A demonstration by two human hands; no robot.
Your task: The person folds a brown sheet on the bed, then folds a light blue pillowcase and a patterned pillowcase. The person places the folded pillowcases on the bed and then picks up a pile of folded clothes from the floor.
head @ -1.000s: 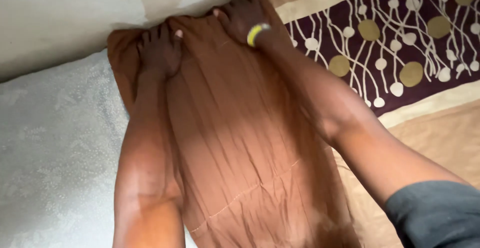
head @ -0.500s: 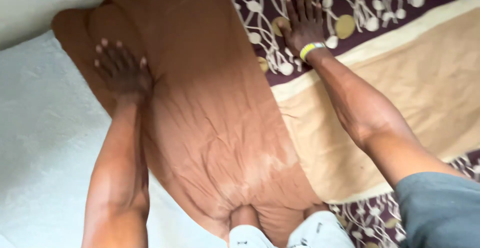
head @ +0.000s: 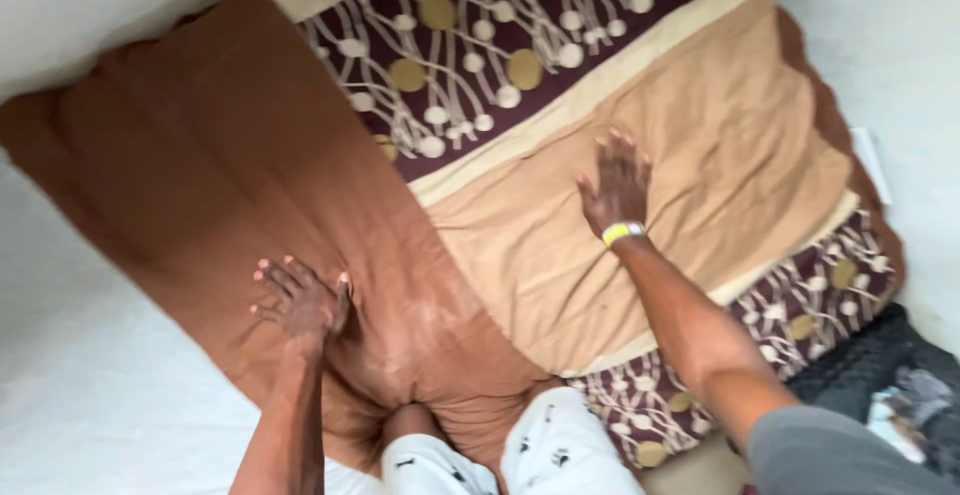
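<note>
A large bed cover lies spread flat below me, with a plain brown panel (head: pixel 190 165), a tan panel (head: pixel 700 155) and a dark purple band patterned with cream dots and lines (head: pixel 470 45). My left hand (head: pixel 298 300) rests flat on the brown panel, fingers spread, near its lower edge. My right hand (head: pixel 617 187), with a yellow band at the wrist, presses flat on the tan panel, fingers apart. Neither hand grips the cloth. My knees in white printed trousers (head: pixel 530 455) kneel on the cover's near edge.
A white textured sheet (head: pixel 90 395) shows to the left and bottom left, and pale bedding (head: pixel 890 45) to the right. A white pillow or wall edge (head: pixel 90 5) sits at the top left. Dark bundled fabric (head: pixel 880 375) lies at the lower right.
Both hands have drawn back toward me across the cover, the left down the brown panel and the right from the patterned band onto the tan panel. The view pulled back, showing more of the cover.
</note>
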